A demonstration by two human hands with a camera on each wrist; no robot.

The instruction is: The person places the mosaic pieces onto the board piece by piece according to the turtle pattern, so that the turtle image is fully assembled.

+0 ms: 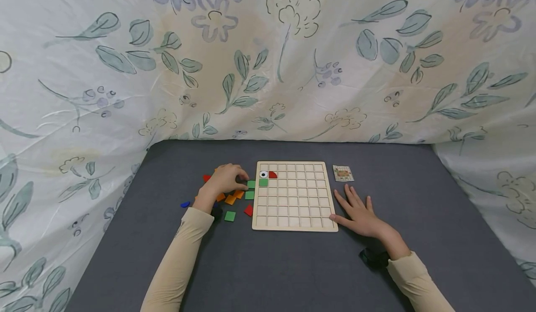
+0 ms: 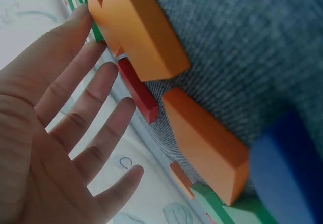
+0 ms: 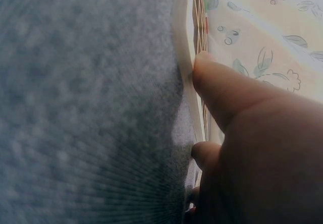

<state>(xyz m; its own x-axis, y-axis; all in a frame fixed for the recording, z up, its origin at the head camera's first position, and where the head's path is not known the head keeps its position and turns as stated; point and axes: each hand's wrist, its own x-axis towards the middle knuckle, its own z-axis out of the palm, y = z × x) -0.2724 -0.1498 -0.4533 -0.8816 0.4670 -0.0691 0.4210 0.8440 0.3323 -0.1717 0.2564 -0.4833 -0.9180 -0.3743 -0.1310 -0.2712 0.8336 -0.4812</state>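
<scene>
My left hand (image 1: 226, 178) is at the left edge of a wooden grid board (image 1: 295, 231). Its thumb and index finger pinch a green square tile (image 1: 251, 184) by that edge; the contact is partly hidden in the left wrist view. On the board lie a white eye piece (image 1: 263, 174), a red curved piece (image 1: 273, 175) and a green tile (image 1: 263, 182). My right hand (image 1: 361, 215) rests with fingers spread on the right, its thumb (image 3: 217, 80) touching the board's rim.
Left of the board lie another green tile (image 1: 249, 195), orange pieces (image 1: 230, 200), a red piece (image 1: 249, 210), a nearer green tile (image 1: 229, 216) and a blue piece (image 1: 185, 204). A small picture card (image 1: 343, 173) lies right of the board. A floral cloth (image 1: 293, 93) hangs behind the grey table.
</scene>
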